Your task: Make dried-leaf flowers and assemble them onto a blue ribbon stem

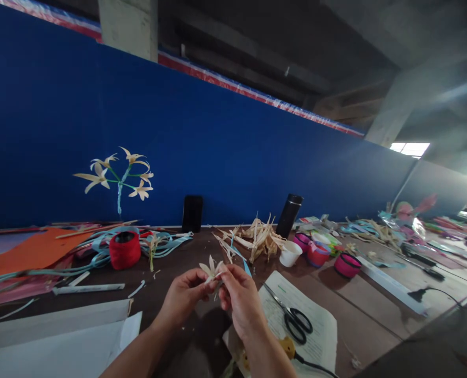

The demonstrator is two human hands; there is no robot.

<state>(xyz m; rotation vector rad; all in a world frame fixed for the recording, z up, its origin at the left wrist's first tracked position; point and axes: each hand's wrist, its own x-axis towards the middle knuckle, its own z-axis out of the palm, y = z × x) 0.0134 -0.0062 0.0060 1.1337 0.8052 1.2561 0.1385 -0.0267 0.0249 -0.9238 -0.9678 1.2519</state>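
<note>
A small pale flower (pixel 210 269) with pointed petals is held between my two hands above the brown table. My left hand (pixel 186 294) pinches its left side with thumb and forefinger. On the other side, my right hand (pixel 239 295) has its fingers closed at the petals, close to the left fingertips. The flower's base is mostly hidden by the fingers. Black-handled scissors (pixel 295 321) lie on a printed sheet (pixel 318 315) beside my right forearm. Behind the hands is a pile of dry, pale husks (pixel 262 236).
A flower stem with several blooms (pixel 120 191) stands at the left against the blue partition (pixel 225 157). Beyond the husks are a black bottle (pixel 289 216), a white cup (pixel 290 254) and tape rolls (pixel 347 265). A white box (pixel 60 341) lies front left, a red roll (pixel 124 250) behind it.
</note>
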